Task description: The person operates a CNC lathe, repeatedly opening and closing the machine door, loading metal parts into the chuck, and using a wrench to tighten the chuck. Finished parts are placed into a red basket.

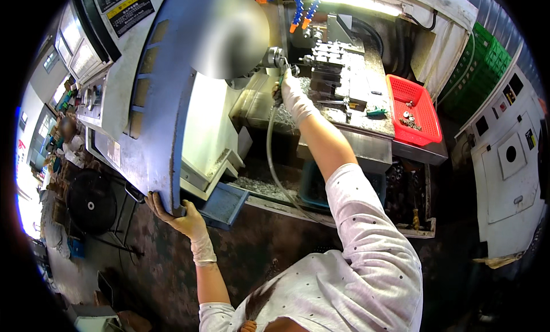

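Observation:
Both my hands wear thin pale gloves. My left hand (182,218) curls round the lower edge of the machine's blue sliding door (163,114). My right hand (293,90) reaches into the lathe and is closed on an air gun, mostly hidden by the fingers. From this hand a clear hose (269,143) hangs and curves down to the right. Just beyond the fingers is the metal spindle chuck (272,57). Right of the hand stands the tool block (338,74) with several tool holders, and metal chips (285,115) lie beneath.
A red plastic basket (413,105) with small metal parts sits right of the tool block. Blue and orange coolant nozzles (298,14) hang above. A blue tray (220,205) juts out below the door. At left stands a round black stool (91,201); green crates (478,68) stand far right.

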### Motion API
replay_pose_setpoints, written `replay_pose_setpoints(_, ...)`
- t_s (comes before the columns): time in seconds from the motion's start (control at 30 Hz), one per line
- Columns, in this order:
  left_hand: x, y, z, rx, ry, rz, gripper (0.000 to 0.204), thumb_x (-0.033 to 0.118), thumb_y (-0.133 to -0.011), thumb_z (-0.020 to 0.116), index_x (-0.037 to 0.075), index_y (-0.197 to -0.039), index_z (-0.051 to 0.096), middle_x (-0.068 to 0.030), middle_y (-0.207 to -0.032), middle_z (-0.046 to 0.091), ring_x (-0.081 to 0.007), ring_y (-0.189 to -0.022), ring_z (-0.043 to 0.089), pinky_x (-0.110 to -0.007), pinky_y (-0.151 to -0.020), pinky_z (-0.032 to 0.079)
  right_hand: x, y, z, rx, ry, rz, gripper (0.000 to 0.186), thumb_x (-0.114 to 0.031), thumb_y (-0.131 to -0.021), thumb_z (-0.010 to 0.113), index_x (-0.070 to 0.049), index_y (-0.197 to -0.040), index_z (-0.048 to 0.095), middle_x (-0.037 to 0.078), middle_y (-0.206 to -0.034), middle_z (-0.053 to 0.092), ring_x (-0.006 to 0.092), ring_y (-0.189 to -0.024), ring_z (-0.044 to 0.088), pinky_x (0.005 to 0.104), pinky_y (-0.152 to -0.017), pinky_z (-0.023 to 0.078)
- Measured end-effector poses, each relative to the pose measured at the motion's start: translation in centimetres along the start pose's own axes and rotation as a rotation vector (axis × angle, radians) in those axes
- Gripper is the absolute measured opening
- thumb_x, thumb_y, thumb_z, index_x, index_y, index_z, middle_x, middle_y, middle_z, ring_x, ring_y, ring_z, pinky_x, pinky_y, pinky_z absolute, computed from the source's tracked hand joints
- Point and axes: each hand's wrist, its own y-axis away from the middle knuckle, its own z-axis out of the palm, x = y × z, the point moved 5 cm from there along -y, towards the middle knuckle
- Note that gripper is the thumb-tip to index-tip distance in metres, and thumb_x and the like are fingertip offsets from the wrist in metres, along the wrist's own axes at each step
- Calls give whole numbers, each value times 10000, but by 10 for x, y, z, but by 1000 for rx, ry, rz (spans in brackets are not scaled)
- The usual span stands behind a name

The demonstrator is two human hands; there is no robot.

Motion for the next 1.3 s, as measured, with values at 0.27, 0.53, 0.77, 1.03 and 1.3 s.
replay_pose_setpoints(0.27,-1,0,-12,29,-151,27,609,-99,-562,437,0,-1134,253,-145,-1156,302,-262,-1077,287,-355,-914,192,-96,198,-188,328,230,-418,378,-412,-775,357,-65,-843,491,28,-657,511,96,-610,465,244,-530,369)
replay_pose_setpoints(0.53,2,-1,-5,10,-91,-133,608,-89,-563,472,31,-1125,273,-139,-1135,315,-260,-1025,351,-362,-871,285,-30,275,-467,1039,1129,-288,346,-289,-689,465,-15,-898,481,115,-822,505,227,-773,460,313,-683,369)
replay_pose_setpoints(0.77,-17,-4,-14,13,-186,10,592,-94,-570,499,18,-1112,288,-133,-1100,360,-235,-976,391,-326,-846,310,78,199,-336,4,1545,-239,270,-195,-623,548,-59,-854,529,119,-879,512,265,-841,471,338,-730,372)
replay_pose_setpoints(1.03,-14,-2,-7,21,-204,-88,588,-95,-565,458,4,-1116,278,-144,-1114,341,-240,-991,375,-333,-849,296,177,133,-307,-545,1864,-74,217,-172,-621,535,-112,-829,548,123,-873,524,285,-802,503,330,-699,409)
replay_pose_setpoints(1.3,-11,3,-16,65,-71,-170,587,-101,-565,437,4,-1121,278,-142,-1127,328,-239,-1006,361,-348,-861,284,131,181,-290,-69,97,479,274,-74,-678,461,-87,-952,475,62,-718,483,165,-596,465,264,-511,385)
